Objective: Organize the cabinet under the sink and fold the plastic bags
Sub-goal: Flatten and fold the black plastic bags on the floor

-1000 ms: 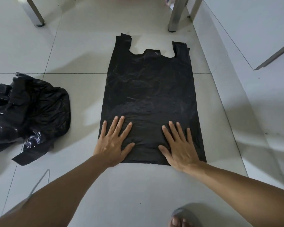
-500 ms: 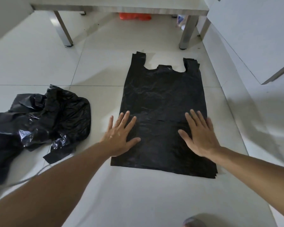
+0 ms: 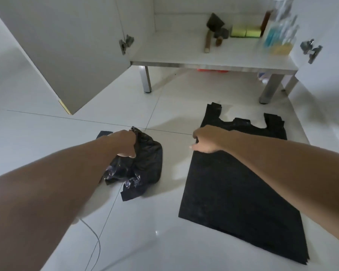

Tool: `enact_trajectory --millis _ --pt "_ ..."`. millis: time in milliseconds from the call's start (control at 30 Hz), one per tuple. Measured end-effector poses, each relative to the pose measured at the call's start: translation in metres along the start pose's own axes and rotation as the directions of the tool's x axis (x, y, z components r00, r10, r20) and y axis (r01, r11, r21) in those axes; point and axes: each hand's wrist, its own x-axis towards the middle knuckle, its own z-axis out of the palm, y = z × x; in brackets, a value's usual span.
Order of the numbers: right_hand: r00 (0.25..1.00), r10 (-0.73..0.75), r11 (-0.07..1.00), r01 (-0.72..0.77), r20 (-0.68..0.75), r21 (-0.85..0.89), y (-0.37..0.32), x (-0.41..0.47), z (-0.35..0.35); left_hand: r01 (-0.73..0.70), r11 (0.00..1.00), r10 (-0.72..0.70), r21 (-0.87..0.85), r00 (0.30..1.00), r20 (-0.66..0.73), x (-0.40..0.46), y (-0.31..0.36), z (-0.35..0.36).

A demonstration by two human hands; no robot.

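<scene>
**Taking up the next bag for flattening**

Left hand [image 3: 126, 142]: fingers curled round the top of the crumpled black plastic bag [image 3: 139, 165], gripping a bunched fold; bag otherwise slumped on the white tiled floor [image 3: 53, 137], one loose corner trailing toward the near side. Right hand [image 3: 205, 140]: held above the left edge of the flattened black plastic vest-style bag [image 3: 235, 184], fingers loosely curled with one pointing toward the crumpled bag, holding nothing; contact with the flat bag not discernible. Flattened bag spread out on the floor, handles toward the open white under-sink cabinet [image 3: 213, 55], well apart from the crumpled bag. Inside the cabinet: yellow-green sponges [image 3: 245, 31], a brush-like tool, blurred bottles. Likely step: lifting the crumpled bag for spreading. Best done by finding both handles first, shaking out trapped air, then laying flat and smoothing from bottom seam outward, without disturbing the bag already flattened.
</scene>
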Motion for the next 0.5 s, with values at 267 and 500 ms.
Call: enact_trajectory --millis 267,500 --pt "0.994 -0.075 0.986 0.062 0.079 0.157 -0.065 0.027 0.053 0.154 0.980 -0.153 -0.129 0.988 0.017 0.001 -0.043 0.054" --pt "0.999 -0.007 0.853 -0.019 0.048 0.522 -0.093 0.042 0.074 0.170 0.969 -0.187 -0.177 0.979 -0.084 0.007 -0.046 0.081"
